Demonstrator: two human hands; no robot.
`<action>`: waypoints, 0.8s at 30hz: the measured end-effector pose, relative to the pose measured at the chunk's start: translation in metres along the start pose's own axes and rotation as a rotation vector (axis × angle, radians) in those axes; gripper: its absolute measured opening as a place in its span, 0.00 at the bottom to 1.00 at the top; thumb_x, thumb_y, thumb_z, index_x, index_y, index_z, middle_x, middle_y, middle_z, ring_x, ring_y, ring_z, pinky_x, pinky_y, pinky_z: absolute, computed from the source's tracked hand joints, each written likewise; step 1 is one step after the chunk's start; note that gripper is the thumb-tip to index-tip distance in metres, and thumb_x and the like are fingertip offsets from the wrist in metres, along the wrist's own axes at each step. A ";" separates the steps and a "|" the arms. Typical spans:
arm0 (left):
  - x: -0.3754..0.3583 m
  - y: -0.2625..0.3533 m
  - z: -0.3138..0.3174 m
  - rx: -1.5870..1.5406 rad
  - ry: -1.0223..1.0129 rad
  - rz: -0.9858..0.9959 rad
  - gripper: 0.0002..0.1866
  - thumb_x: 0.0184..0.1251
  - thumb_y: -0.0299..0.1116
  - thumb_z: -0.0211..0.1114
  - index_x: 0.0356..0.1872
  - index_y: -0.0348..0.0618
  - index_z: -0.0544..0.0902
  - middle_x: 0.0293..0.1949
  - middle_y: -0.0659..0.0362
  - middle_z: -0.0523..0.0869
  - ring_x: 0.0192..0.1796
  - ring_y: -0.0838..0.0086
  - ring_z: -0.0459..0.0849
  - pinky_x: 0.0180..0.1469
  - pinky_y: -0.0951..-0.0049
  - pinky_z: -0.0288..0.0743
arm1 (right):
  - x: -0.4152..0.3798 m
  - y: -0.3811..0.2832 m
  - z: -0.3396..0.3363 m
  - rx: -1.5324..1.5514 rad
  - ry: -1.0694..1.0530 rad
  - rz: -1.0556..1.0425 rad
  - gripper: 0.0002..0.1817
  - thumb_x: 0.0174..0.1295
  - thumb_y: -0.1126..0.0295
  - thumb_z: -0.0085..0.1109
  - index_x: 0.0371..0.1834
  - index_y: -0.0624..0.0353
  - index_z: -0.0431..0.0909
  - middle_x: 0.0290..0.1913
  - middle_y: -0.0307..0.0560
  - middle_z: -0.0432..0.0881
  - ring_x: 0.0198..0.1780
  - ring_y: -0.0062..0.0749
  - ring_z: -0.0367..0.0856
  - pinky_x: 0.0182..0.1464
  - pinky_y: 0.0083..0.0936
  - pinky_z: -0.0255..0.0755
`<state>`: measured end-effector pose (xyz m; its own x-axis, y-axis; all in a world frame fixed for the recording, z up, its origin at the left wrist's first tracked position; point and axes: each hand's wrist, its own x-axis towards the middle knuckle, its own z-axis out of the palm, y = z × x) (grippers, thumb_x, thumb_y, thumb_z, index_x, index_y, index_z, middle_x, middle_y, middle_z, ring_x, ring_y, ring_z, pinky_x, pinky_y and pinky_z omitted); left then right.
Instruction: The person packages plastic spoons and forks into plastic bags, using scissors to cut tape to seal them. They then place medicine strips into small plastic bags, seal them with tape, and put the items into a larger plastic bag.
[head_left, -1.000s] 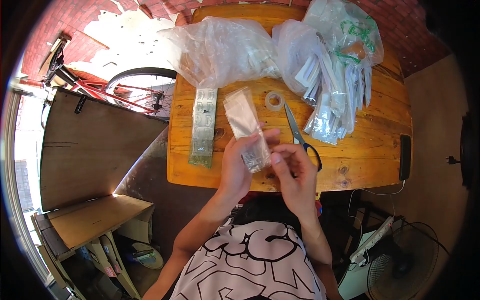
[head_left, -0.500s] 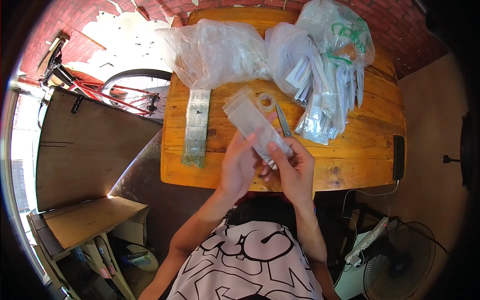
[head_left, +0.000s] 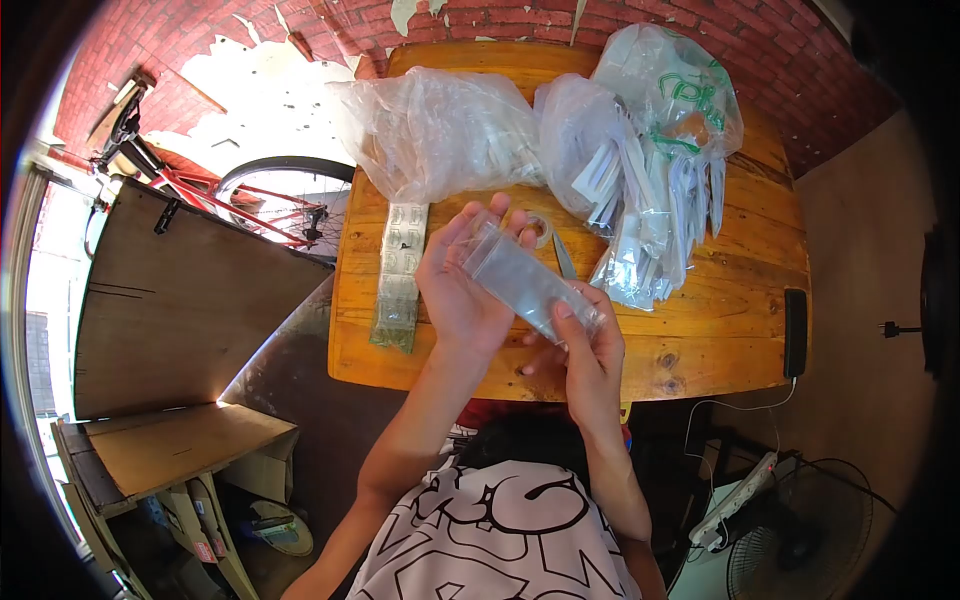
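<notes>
A thin stack of clear plastic bags (head_left: 522, 272) is held slantwise above the front half of the table. My right hand (head_left: 592, 348) pinches its lower right end, thumb on top and the other fingers beneath. Palm up, my left hand (head_left: 464, 290) is open, with its fingers stretched behind the upper left end of the stack. Just beyond the hands lie a roll of tape (head_left: 541, 230) and scissors (head_left: 563, 258), both partly covered. To the left, a flat strip of clear packaging with printed pieces (head_left: 402, 262) lies on the wood.
On the wooden table (head_left: 740, 330), large plastic bags (head_left: 440, 130) and a bag with green print (head_left: 680, 90) stand at the back, beside packs of white items (head_left: 650, 230). A black device (head_left: 795, 330) with a cable lies at the right edge. A fan (head_left: 800, 535) stands lower right.
My left hand has opened and turned palm up, its thumb off the stack. The right hand keeps its pinch. The whole view has shifted slightly downward.
</notes>
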<state>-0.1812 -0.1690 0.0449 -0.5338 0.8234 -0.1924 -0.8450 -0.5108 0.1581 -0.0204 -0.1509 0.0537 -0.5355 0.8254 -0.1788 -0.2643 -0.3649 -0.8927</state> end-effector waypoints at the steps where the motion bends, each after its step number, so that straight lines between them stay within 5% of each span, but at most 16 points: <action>1: -0.001 -0.003 0.001 -0.013 0.065 0.023 0.18 0.84 0.42 0.61 0.62 0.41 0.84 0.62 0.48 0.88 0.62 0.52 0.86 0.70 0.48 0.80 | 0.000 0.003 0.003 0.037 0.023 -0.018 0.19 0.88 0.64 0.60 0.72 0.62 0.73 0.54 0.49 0.88 0.41 0.26 0.90 0.30 0.22 0.86; 4: -0.002 -0.012 -0.006 -0.010 0.023 0.078 0.19 0.83 0.42 0.61 0.63 0.40 0.84 0.59 0.49 0.87 0.61 0.54 0.87 0.70 0.49 0.81 | 0.001 0.009 0.009 0.122 0.030 -0.032 0.20 0.89 0.62 0.56 0.74 0.61 0.70 0.53 0.48 0.87 0.40 0.27 0.89 0.29 0.21 0.85; 7: -0.009 -0.017 0.005 0.011 0.074 0.109 0.20 0.83 0.42 0.60 0.64 0.39 0.83 0.59 0.48 0.87 0.60 0.55 0.87 0.70 0.49 0.80 | -0.001 0.011 0.008 0.084 0.028 -0.047 0.21 0.91 0.60 0.54 0.76 0.60 0.70 0.58 0.48 0.84 0.50 0.28 0.87 0.46 0.23 0.87; 13: -0.019 -0.019 0.022 -0.092 0.034 0.093 0.23 0.81 0.41 0.60 0.69 0.39 0.78 0.54 0.50 0.86 0.56 0.56 0.86 0.72 0.49 0.79 | 0.006 0.029 0.017 0.075 0.141 -0.142 0.26 0.90 0.61 0.57 0.83 0.55 0.64 0.71 0.48 0.75 0.72 0.30 0.75 0.77 0.33 0.70; 19: -0.020 -0.027 0.022 0.054 0.119 0.157 0.27 0.74 0.36 0.61 0.72 0.42 0.74 0.52 0.50 0.84 0.55 0.57 0.86 0.72 0.49 0.79 | 0.006 0.030 0.026 0.057 0.180 -0.162 0.22 0.88 0.65 0.61 0.76 0.59 0.66 0.65 0.47 0.77 0.64 0.25 0.74 0.70 0.27 0.71; 24: -0.019 -0.029 0.023 0.131 0.143 0.160 0.29 0.69 0.35 0.60 0.72 0.43 0.75 0.50 0.52 0.84 0.49 0.57 0.87 0.66 0.47 0.80 | 0.002 0.041 0.021 0.062 0.172 -0.131 0.25 0.87 0.67 0.60 0.81 0.56 0.65 0.70 0.48 0.76 0.70 0.28 0.77 0.73 0.30 0.74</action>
<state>-0.1457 -0.1643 0.0667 -0.6672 0.6867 -0.2885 -0.7432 -0.5879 0.3195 -0.0492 -0.1732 0.0252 -0.3496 0.9271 -0.1354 -0.3745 -0.2707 -0.8868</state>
